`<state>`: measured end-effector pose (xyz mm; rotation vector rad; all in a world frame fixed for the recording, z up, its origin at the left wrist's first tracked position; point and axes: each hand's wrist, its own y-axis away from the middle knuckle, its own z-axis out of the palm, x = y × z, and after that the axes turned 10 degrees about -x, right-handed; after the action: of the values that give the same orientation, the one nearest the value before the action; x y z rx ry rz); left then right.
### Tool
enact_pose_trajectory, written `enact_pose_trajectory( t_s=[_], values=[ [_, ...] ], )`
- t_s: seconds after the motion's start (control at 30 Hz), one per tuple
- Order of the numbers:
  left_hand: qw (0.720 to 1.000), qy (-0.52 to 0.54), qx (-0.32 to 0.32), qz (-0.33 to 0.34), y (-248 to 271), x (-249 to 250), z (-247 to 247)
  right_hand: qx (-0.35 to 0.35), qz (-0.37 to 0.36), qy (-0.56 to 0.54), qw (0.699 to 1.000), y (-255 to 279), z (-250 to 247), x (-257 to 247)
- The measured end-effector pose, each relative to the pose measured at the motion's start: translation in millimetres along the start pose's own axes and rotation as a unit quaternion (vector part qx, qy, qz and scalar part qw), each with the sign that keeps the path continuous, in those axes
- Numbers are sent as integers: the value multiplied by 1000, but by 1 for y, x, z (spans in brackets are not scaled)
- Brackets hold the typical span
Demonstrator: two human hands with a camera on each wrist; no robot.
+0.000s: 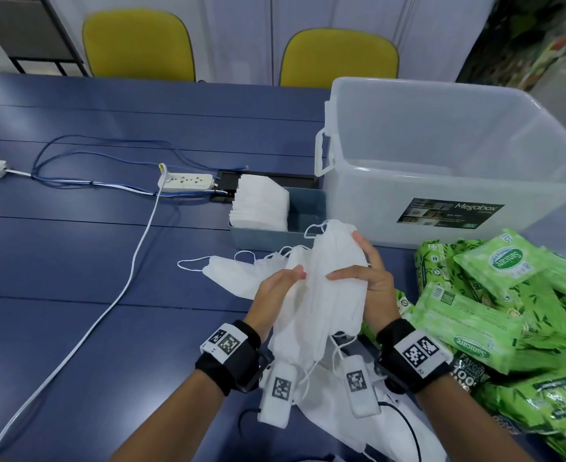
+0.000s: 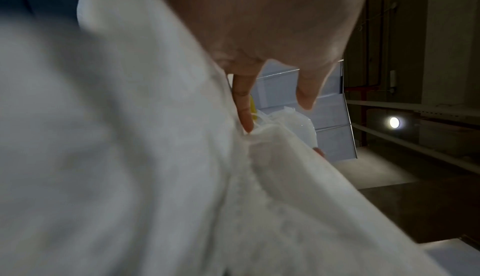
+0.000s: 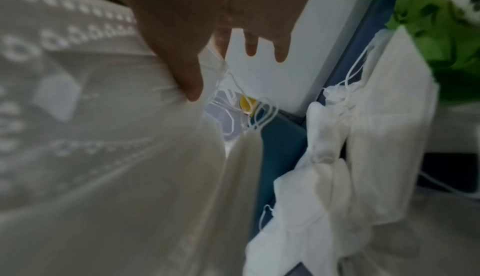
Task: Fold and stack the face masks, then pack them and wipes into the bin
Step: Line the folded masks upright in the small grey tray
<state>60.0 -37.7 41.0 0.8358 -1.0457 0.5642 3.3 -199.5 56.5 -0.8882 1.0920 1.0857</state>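
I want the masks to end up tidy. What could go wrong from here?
1. The masks held between the left hand and right hand trail loose ear loops, which may snag on the pile below.
2. The bundle looks uneven, so it could splay when set down.
3. The wipes crowd the right side, leaving little room to stack.

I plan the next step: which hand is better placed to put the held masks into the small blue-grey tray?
Probably the right hand: it grips the held masks and is nearer the tray; the left hand only pinches their edge.
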Motion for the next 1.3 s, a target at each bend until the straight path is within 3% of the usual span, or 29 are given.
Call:
enact_pose_trajectory(
  t_s=[0.07,0.2,0.43,0.53,0.63,0.73,0.87,0.93,1.03,1.13,1.3],
  values=[
    [1000,-6,-24,-15,1,-2,1,1,36,9,999,1,4,4],
    [998,-64,13,8,1,-4,2,25,18,-20,999,5,2,-7],
    [996,53,-48,-45,-3,-2,7,-11,48,-54,997,-2,2,-7],
    [1000,-10,-10,-13,-1,4,6,-30,61,-33,997,3,-8,7],
    [993,-105,26,43,0,4,2,-4,54,-1,999,7,-6,9],
    [989,-106,74,78,-3,-1,-5,35,57,-33,997,9,-7,-5],
    [981,-121,84,126,-4,-8,-11,65,56,-66,994,7,-10,-10],
    [974,-161,85,134,-4,-8,-9,56,10,11,998,11,-10,-9],
    [976,-161,75,127,-5,-6,-2,12,-34,202,979,17,-10,-6],
    [977,-144,92,125,-7,-6,-1,46,-8,182,982,15,-5,-10],
    [989,-57,88,109,-6,2,6,13,71,123,990,15,5,-10]
  ],
)
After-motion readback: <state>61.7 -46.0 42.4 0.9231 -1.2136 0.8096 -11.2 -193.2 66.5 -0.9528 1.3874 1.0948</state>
